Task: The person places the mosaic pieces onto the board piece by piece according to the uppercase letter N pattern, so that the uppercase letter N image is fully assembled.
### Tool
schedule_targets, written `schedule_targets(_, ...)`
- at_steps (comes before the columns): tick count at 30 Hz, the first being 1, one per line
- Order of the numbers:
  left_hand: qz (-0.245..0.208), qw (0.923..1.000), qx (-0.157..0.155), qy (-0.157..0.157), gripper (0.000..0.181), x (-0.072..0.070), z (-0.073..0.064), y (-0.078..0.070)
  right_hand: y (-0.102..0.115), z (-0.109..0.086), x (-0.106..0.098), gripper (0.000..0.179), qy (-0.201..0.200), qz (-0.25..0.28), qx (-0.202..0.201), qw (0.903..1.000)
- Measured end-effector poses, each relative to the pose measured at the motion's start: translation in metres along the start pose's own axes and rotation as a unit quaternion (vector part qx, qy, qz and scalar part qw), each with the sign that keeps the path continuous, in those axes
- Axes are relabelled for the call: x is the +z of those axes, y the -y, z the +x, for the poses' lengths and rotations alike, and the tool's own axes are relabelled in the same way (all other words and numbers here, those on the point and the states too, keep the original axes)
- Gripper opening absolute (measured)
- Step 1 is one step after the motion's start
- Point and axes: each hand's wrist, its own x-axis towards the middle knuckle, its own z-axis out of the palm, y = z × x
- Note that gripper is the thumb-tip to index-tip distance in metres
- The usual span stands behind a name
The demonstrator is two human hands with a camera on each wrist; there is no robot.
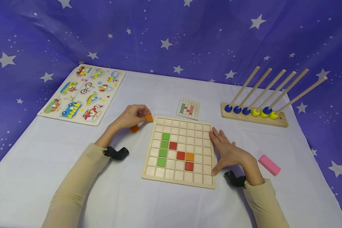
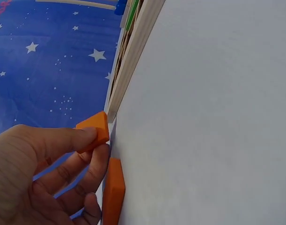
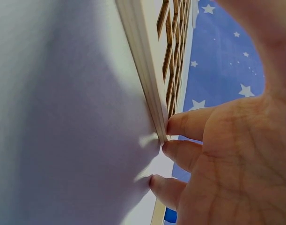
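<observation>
Between thumb and fingertips my left hand (image 1: pixel 132 115) pinches an orange square tile (image 2: pixel 97 131), just off the far left corner of a wooden grid board (image 1: pixel 180 183). A second orange tile (image 1: pixel 135 129) lies on the cloth beneath that hand. On the board, green tiles (image 1: pixel 163 152) run in a column at the left, with red tiles (image 1: pixel 180 155) stepping down diagonally and one orange tile (image 1: pixel 189 156) beside them. My right hand (image 1: pixel 229 152) rests with spread fingers along the board's right edge, fingertips (image 3: pixel 182 125) at its rim.
A pattern card (image 1: pixel 188 108) with a coloured grid lies behind the board. At the back left is a vehicle picture puzzle (image 1: pixel 102 91). A wooden peg stand (image 1: pixel 255 118) with blue and yellow beads stands at the back right, a pink block (image 1: pixel 269 165) nearer on the right.
</observation>
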Motion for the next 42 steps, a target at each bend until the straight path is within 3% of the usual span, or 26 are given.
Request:
schedule_targets(8, -0.041, 0.9991, 0.008, 0.002, 0.02, 0.01, 0.011, -0.009, 0.002, 0.002, 0.0, 0.144, 0.006, -0.006, 0.003, 1.0)
schedule_targets(15, -0.077, 0.9964, 0.027, 0.026, 0.019, 0.032, 0.023, -0.033, 0.002, 0.002, 0.0, 0.144, 0.007, -0.004, 0.007, 0.9999)
schedule_targets(22, -0.107, 0.9883, 0.072, 0.082, 0.019, 0.047, 0.029, -0.058, 0.0, 0.003, 0.0, 0.145, 0.003, 0.004, 0.0, 1.0)
schedule_targets(30, -0.135, 0.9774, 0.075, 0.144, 0.024, 0.054, 0.029, -0.086, -0.001, 0.001, 0.0, 0.146, 0.002, 0.012, -0.002, 0.9999)
schedule_targets(37, -0.087, 0.9788, 0.067, 0.173, 0.02, 0.077, 0.034, -0.102, -0.001, 0.001, -0.002, 0.146, 0.004, 0.018, -0.007, 0.9998)
schedule_targets(42, -0.034, 0.9744, 0.069, 0.211, 0.017, 0.093, 0.034, -0.11, 0.0, 0.0, -0.002, 0.146, 0.005, 0.016, -0.006, 0.9998)
